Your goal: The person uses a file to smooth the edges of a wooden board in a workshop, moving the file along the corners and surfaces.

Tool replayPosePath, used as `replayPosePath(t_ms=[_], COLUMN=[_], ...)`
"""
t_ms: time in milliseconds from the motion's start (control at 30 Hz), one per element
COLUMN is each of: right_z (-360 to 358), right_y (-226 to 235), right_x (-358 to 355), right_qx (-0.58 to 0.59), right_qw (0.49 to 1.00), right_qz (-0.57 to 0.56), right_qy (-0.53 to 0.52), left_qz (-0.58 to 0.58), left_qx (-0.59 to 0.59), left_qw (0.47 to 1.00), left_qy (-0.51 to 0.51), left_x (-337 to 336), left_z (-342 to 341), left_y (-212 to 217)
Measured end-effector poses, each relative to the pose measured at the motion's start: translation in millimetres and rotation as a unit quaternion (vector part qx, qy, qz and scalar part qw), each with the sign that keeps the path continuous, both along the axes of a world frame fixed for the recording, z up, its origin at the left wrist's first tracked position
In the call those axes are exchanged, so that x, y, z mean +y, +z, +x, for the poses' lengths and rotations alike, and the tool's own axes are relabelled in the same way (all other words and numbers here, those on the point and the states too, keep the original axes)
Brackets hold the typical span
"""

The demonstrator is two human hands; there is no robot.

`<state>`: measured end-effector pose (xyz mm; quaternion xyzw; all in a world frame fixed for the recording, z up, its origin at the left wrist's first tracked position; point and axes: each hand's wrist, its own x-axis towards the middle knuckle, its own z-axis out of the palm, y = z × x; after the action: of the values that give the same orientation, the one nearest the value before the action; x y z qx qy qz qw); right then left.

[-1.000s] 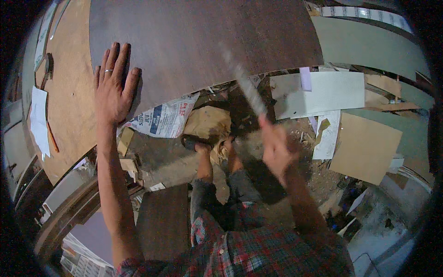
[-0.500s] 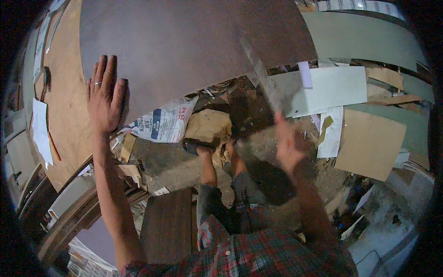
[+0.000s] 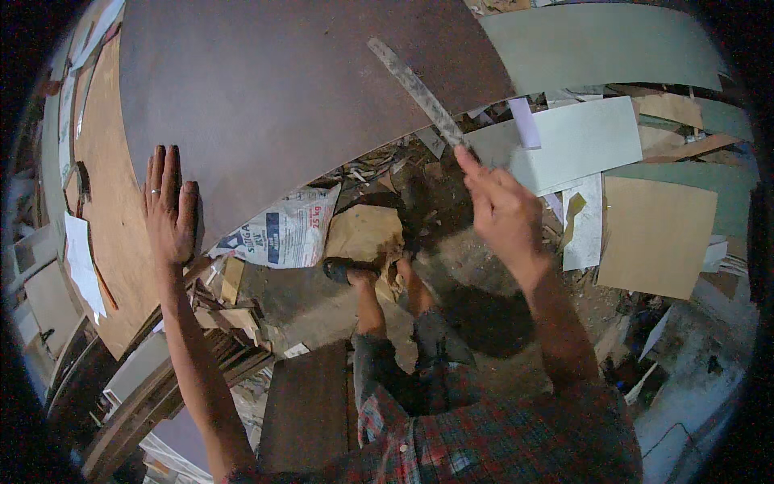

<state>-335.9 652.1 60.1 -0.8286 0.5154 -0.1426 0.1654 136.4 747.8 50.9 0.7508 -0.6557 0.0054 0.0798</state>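
Observation:
A large dark brown board (image 3: 298,89) spans the upper left of the head view, its near edge running slantwise. My left hand (image 3: 171,206) lies flat near its lower left corner, fingers stretched out and a ring on one of them. In my right hand (image 3: 508,214) is a long, flat, worn metal file (image 3: 415,90), held by its near end with the index finger stretched along it. The file crosses the board's near edge toward the right, its far end over the brown surface. Whether its underside touches the board cannot be made out.
Below the board, a white printed sack (image 3: 282,230) and a yellowish wrapped bundle (image 3: 367,231) lie by my feet. Pale sheets (image 3: 584,141) and a beige panel (image 3: 657,234) are at the right. Wood scraps (image 3: 234,319) lie at left; a dark panel (image 3: 306,403) is nearer.
My right hand and the file have moved forward and left; their motion blur is mostly gone. The whole view has turned slightly, while my left hand stays on the board.

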Motion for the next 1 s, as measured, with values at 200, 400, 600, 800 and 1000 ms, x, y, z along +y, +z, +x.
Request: replayPosePath(t_ms=[200,400,600,800,1000], right_z=[-32.6,-13.5,-53.1,-53.6,-64.9], right_y=[-9.3,7.6,0.5,10.3,2.9], right_x=[31.1,-21.5,-0.5,-11.8,-45.4], right_qx=[-0.058,-0.032,-0.079,-0.023,-0.035], right_qw=[0.998,0.999,0.996,0.999,0.999], right_qz=[0.012,0.004,0.035,0.039,0.040], right_qy=[0.023,0.037,-0.009,0.021,-0.009], left_qz=[-0.003,0.009,0.005,0.011,0.015], left_qx=[0.006,0.010,0.021,0.021,0.001], left_qw=[1.000,1.000,1.000,0.999,0.999], left_qy=[-0.008,-0.017,-0.022,-0.025,-0.031], left_x=[-2.2,0.6,-2.2,2.6,1.2], left_z=[0.3,8.2,2.0,7.3,5.1], left_y=[-0.5,-1.2,1.1,-1.3,1.1])
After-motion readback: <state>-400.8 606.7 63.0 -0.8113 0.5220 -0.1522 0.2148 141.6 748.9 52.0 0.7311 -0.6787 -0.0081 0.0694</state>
